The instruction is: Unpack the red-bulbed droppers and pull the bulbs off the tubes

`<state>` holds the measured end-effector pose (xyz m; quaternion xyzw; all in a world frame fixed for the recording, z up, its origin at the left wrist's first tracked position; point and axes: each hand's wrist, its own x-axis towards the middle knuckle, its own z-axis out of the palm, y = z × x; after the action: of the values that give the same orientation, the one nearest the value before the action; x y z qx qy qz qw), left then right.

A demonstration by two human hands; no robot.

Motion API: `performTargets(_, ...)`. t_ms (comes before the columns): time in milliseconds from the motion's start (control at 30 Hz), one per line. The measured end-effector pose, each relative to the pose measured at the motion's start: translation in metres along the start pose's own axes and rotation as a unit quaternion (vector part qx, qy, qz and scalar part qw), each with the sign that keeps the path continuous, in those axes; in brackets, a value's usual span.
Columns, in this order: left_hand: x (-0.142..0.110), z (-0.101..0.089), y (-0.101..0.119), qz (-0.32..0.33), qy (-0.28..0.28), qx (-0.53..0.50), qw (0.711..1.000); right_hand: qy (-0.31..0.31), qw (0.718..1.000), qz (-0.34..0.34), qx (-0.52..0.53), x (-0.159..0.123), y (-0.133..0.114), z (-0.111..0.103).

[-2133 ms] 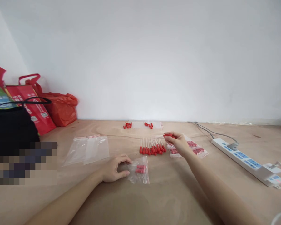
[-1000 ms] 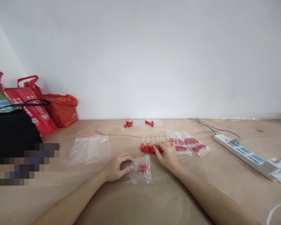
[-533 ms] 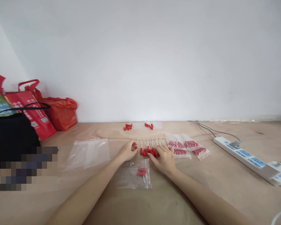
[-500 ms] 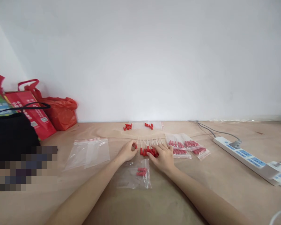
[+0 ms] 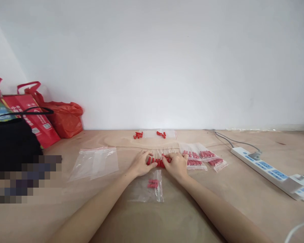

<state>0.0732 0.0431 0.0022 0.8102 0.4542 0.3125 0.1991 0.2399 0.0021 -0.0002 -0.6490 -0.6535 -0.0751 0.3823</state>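
Observation:
Several droppers (image 5: 155, 161), with red rubber bulbs and thin clear tubes, lie side by side in a row on the table, bulbs toward me. At the row's left end, my left hand (image 5: 141, 163) is closed around a dropper, its red bulb showing between thumb and forefinger. My right hand (image 5: 176, 165) lies over the right end, thumb and fingers bent onto the red bulbs and partly hiding them. Just in front of my hands, a clear zip bag (image 5: 142, 194) lies flat with a few red bulbs inside.
Filled zip bags (image 5: 192, 162) overlap right of my hands. Flat clear bags (image 5: 98, 163) lie left. Loose red bulbs (image 5: 138, 135) and another bag (image 5: 149, 134) lie by the wall. A power strip (image 5: 271, 172) with cables stands right; carrier bags (image 5: 66, 118) and a black bag (image 5: 14, 145) stand left.
My left hand has moved right, up against the row, with its dropper. My right thumb has shifted up over the bulbs, and the bulbs sit closer together in line.

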Motion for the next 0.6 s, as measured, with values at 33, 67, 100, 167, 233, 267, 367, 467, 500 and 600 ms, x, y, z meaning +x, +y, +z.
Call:
performTargets(33,0.000,0.001,0.004,0.022,-0.007,0.020,1.000,0.001,1.000,0.018,0.017,0.001,0.002,-0.001)
performTargets(67,0.001,0.003,0.009,0.036,-0.016,0.036,0.999,0.000,0.999,0.036,0.035,0.002,0.003,-0.003)
performTargets(100,0.002,0.006,0.013,0.038,-0.025,0.044,0.998,-0.003,0.997,0.053,0.053,0.003,0.005,-0.004)
performTargets(167,0.006,0.012,0.021,0.033,-0.038,0.051,0.997,-0.007,0.993,0.081,0.080,0.003,0.007,-0.006)
performTargets(233,0.009,0.018,0.026,0.024,-0.046,0.053,0.997,-0.010,0.991,0.097,0.093,0.003,0.007,-0.008)
performTargets(267,0.011,0.020,0.027,0.021,-0.048,0.053,0.997,-0.012,0.990,0.101,0.094,0.003,0.007,-0.009)
performTargets(367,0.012,0.021,0.027,0.022,-0.055,0.044,0.997,-0.018,0.990,0.101,0.092,0.001,0.007,-0.009)
performTargets(467,0.010,0.016,0.022,0.040,-0.057,0.025,0.997,-0.019,0.992,0.083,0.088,-0.001,0.005,-0.009)
performTargets(500,0.009,0.013,0.020,0.043,-0.057,0.018,0.997,-0.020,0.994,0.074,0.084,-0.002,0.004,-0.009)
performTargets(600,0.005,0.006,0.012,0.039,-0.060,-0.002,0.997,-0.023,0.997,0.045,0.064,-0.007,0.001,-0.009)
